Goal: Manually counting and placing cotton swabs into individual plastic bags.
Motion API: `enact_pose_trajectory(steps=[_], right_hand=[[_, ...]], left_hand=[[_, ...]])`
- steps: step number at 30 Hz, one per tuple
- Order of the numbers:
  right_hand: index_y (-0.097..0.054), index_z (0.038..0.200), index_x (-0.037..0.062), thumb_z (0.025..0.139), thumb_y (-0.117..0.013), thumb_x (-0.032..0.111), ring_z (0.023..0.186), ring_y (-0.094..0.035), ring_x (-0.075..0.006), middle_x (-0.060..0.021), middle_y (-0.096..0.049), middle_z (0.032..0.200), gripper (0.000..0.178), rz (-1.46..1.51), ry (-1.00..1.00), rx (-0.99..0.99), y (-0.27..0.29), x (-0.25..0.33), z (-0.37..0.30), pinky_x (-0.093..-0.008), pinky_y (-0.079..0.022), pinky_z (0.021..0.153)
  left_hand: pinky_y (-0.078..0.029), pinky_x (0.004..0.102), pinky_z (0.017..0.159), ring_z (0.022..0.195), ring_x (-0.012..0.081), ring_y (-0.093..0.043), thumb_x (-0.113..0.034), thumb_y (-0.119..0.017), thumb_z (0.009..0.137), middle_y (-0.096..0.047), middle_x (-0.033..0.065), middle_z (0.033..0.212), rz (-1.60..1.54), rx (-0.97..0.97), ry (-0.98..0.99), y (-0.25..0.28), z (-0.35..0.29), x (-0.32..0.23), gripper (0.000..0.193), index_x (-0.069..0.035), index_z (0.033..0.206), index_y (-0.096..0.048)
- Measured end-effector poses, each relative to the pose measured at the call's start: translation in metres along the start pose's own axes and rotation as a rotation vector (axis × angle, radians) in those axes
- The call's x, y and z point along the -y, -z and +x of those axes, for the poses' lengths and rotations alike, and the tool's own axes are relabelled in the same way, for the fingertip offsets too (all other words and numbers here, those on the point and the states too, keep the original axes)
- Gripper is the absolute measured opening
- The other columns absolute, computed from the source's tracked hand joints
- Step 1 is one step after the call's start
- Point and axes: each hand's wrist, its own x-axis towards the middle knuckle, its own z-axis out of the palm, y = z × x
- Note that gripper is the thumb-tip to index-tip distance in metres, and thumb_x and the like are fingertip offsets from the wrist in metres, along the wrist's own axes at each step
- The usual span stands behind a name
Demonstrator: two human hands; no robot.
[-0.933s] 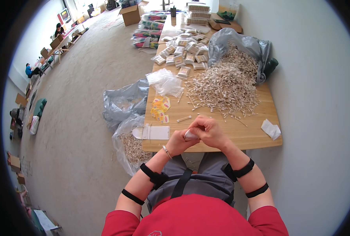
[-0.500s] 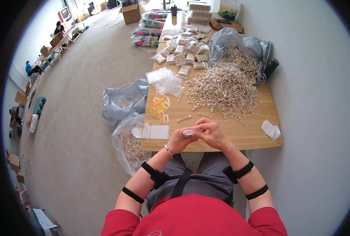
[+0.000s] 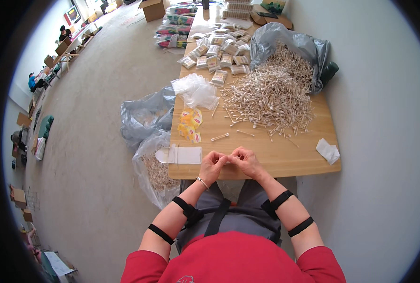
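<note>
Grey floor (image 3: 92,118) spreads to my left and a pale wall (image 3: 384,118) rises to my right; between them stands my wooden table (image 3: 295,165), its near edge across my lap. From the head camera I see my left hand (image 3: 211,165) and right hand (image 3: 247,162) meeting over that edge, fingertips pinched together on what looks like a small pale packet (image 3: 227,162). My fingers cover most of it, so I cannot tell which way its long side runs. It sits right at the meeting point, in front of my belly, neither hand nearer than the other.

Just beyond my fingertips lies a pair of cotton swabs (image 3: 220,137), side by side, running left to right with the right end tipped farther away; it is more or less straight ahead of my left hand. A lone swab (image 3: 245,133) lies ahead of my right hand, its right end slanting towards me. Past these, the big swab heap (image 3: 271,101) spreads ahead and to the right.

Just beside my left hand, a flat white piece (image 3: 189,155) points its squared end at my knuckles, long axis left to right. Yellow cards (image 3: 189,126) lie farther ahead on that side, then clear bags (image 3: 196,89), and beyond those, filled packs (image 3: 219,52).
</note>
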Motion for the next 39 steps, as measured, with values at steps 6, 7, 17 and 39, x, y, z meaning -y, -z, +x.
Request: enact_pose_trajectory(steps=[6, 7, 17, 39], right_hand=[[-0.064, 0.082, 0.0011, 0.084, -0.065, 0.016, 0.072, -0.053, -0.006, 0.0004, -0.06, 0.079, 0.015, 0.236, -0.115, 0.071, 0.003, -0.011, 0.009, -0.0221, -0.044, 0.065], [-0.064, 0.081, 0.0007, 0.084, -0.065, 0.015, 0.073, -0.053, -0.0061, 0.0006, -0.06, 0.08, 0.015, 0.251, -0.127, 0.074, 0.005, -0.009, 0.01, -0.0219, -0.045, 0.066], [-0.068, 0.097, 0.0014, 0.085, -0.065, 0.013, 0.081, -0.06, -0.0088, -0.0012, -0.064, 0.084, 0.017, 0.119, 0.071, 0.04, 0.011, -0.003, 0.002, -0.0241, -0.048, 0.074], [-0.065, 0.094, 0.003, 0.082, -0.067, 0.009, 0.077, -0.061, -0.0127, -0.0033, -0.065, 0.082, 0.013, -0.055, 0.175, -0.052, 0.012, 0.0, -0.008, -0.0256, -0.048, 0.068]], left_hand=[[-0.044, 0.0189, 0.063, 0.072, 0.0038, -0.053, -0.014, -0.064, 0.088, -0.059, -0.0007, 0.08, -0.044, -0.029, -0.042, -0.004, 0.004, 0.003, 0.015, -0.002, 0.088, -0.056], [-0.043, 0.0188, 0.063, 0.071, 0.0036, -0.052, -0.014, -0.064, 0.088, -0.058, -0.0012, 0.079, -0.037, -0.011, -0.049, -0.004, 0.006, 0.003, 0.015, -0.002, 0.088, -0.056], [-0.048, 0.0216, 0.071, 0.08, 0.0069, -0.059, -0.014, -0.065, 0.087, -0.062, 0.0031, 0.087, 0.197, -0.026, -0.303, 0.01, 0.003, -0.003, 0.018, 0.0, 0.097, -0.06], [-0.05, 0.0264, 0.069, 0.081, 0.0123, -0.062, -0.007, -0.067, 0.083, -0.063, 0.004, 0.087, 0.003, -0.083, -0.205, 0.002, -0.007, -0.008, 0.012, -0.001, 0.092, -0.062]])
